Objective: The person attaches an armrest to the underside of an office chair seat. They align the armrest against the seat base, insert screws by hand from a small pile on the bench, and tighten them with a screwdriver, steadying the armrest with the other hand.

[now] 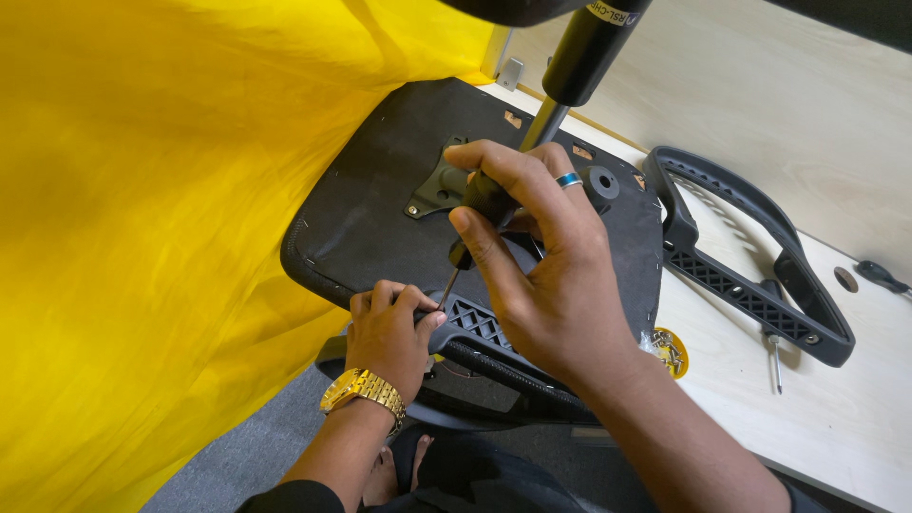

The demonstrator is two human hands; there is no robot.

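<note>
An upturned black chair seat point(380, 190) lies on a pale wooden table, with a gas-lift cylinder point(579, 47) rising from its middle. My right hand point(541, 256) is closed around the black handle of a screwdriver point(480, 204) whose thin shaft points down toward the seat's near edge. My left hand point(388, 328), with a gold watch on the wrist, pinches the shaft's tip against a black latticed armrest point(480, 328) fitted at that edge. The screw under the tip is hidden by my fingers.
A second black armrest point(750, 275) lies on the table point(817, 418) to the right, with a loose screw point(775, 361) beside it. A small yellow lid of screws point(670, 351) sits near my right wrist. Yellow cloth point(142, 237) fills the left side.
</note>
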